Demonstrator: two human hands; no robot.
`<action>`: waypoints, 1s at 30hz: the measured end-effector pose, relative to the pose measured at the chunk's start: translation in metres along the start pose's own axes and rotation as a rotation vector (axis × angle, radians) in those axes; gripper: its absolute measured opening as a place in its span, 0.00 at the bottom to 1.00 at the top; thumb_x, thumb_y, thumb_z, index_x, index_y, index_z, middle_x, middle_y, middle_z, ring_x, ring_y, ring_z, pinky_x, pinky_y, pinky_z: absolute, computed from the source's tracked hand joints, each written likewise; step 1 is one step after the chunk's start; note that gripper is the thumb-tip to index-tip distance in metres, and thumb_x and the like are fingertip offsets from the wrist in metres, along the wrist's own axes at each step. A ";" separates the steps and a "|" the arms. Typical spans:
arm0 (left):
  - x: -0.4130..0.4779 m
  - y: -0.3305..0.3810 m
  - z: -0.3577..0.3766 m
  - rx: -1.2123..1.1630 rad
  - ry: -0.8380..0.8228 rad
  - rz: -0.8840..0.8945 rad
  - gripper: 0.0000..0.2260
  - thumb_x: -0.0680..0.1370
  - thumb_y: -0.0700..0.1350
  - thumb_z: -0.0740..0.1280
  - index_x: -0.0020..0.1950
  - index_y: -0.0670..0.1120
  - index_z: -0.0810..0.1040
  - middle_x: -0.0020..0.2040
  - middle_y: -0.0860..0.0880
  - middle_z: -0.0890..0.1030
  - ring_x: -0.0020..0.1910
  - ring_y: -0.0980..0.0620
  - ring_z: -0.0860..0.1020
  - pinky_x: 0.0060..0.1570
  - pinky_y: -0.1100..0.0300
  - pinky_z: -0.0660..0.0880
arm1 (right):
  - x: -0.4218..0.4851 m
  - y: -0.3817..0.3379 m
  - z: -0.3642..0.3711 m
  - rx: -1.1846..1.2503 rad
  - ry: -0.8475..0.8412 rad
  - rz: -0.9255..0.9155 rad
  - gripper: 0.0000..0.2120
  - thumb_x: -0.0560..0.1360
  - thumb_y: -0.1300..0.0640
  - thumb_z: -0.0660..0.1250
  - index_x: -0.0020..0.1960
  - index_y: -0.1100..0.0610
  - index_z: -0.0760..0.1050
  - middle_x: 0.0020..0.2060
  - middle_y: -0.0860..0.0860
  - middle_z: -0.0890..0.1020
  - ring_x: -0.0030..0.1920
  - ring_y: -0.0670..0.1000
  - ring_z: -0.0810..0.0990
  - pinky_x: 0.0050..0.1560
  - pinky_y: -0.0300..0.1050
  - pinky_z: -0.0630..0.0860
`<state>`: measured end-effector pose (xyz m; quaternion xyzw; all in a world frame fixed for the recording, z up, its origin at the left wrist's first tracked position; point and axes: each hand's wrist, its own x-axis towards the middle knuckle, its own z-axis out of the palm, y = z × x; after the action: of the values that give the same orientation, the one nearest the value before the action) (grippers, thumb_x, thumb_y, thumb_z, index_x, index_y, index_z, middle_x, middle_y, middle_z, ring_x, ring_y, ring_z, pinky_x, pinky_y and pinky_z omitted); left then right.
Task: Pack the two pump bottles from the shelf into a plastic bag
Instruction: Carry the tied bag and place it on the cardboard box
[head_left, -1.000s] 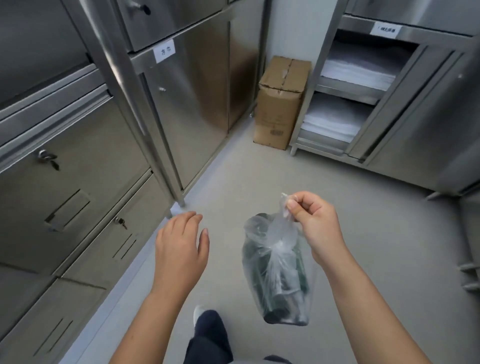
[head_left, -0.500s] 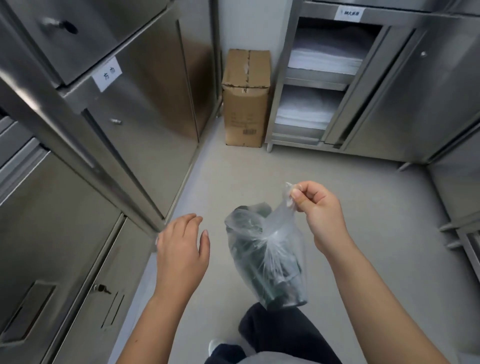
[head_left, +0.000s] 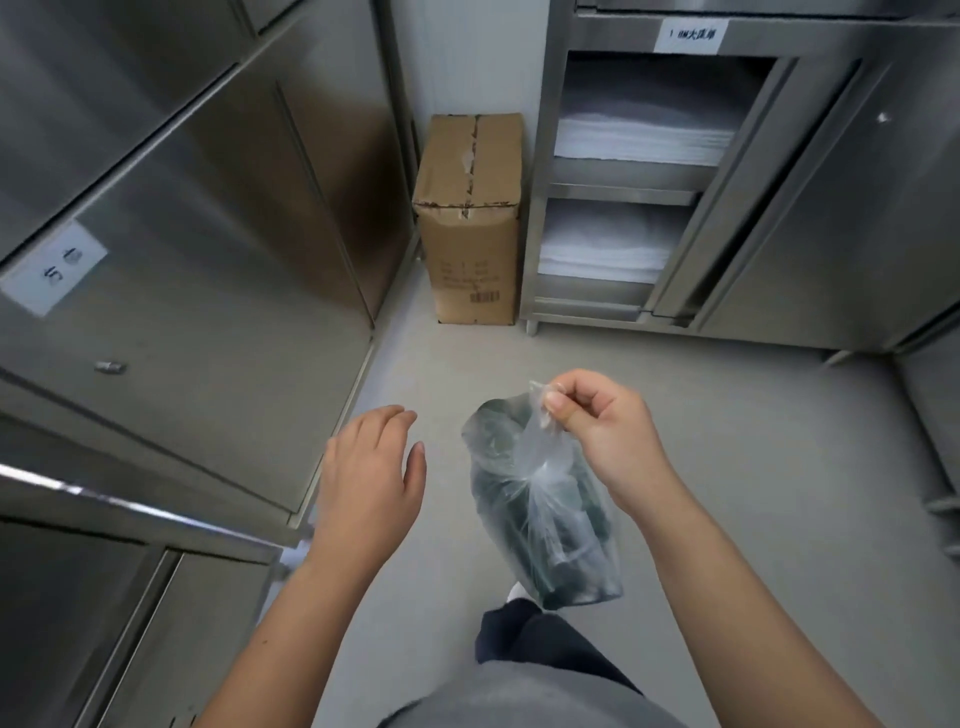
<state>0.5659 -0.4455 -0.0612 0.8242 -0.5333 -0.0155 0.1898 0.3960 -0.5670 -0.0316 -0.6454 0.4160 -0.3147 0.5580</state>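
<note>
One cardboard box (head_left: 470, 218) (cornered between steel cabinets (head_left: 208, 218)) stands ahead.

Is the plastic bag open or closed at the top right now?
Closed: the plastic bag is gathered at its neck and hangs from the right hand, dark bottles inside.

A single head-worn wide-angle view looks forward and steeply down from standing height, close over both forearms, toward the floor (head_left: 701, 415) and a cardboard box (head_left: 470, 218) in what seems a corner.

Pump bottles (head_left: 545, 525) blurred inside bag (head_left: 524, 452)
</note>
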 end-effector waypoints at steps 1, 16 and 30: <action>0.012 0.006 0.004 0.000 0.006 -0.003 0.19 0.74 0.49 0.52 0.55 0.41 0.76 0.54 0.43 0.80 0.53 0.41 0.78 0.50 0.47 0.72 | 0.013 -0.001 -0.008 0.009 0.003 0.001 0.13 0.73 0.65 0.63 0.32 0.53 0.73 0.30 0.49 0.75 0.36 0.50 0.73 0.44 0.47 0.71; 0.152 0.017 0.051 0.007 -0.029 0.003 0.13 0.72 0.43 0.61 0.54 0.40 0.77 0.53 0.42 0.81 0.53 0.41 0.78 0.51 0.46 0.73 | 0.166 0.012 -0.054 -0.034 0.124 -0.010 0.14 0.73 0.66 0.63 0.31 0.53 0.73 0.26 0.42 0.77 0.33 0.45 0.72 0.40 0.41 0.69; 0.358 -0.057 0.055 -0.068 -0.005 0.029 0.13 0.74 0.44 0.60 0.56 0.42 0.76 0.54 0.44 0.80 0.55 0.44 0.77 0.54 0.48 0.72 | 0.354 -0.023 0.007 -0.148 0.063 0.003 0.14 0.73 0.66 0.64 0.31 0.53 0.74 0.27 0.45 0.77 0.34 0.48 0.72 0.42 0.46 0.70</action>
<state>0.7572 -0.7584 -0.0672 0.8094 -0.5448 -0.0328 0.2166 0.5676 -0.8774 -0.0311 -0.6739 0.4564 -0.3023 0.4961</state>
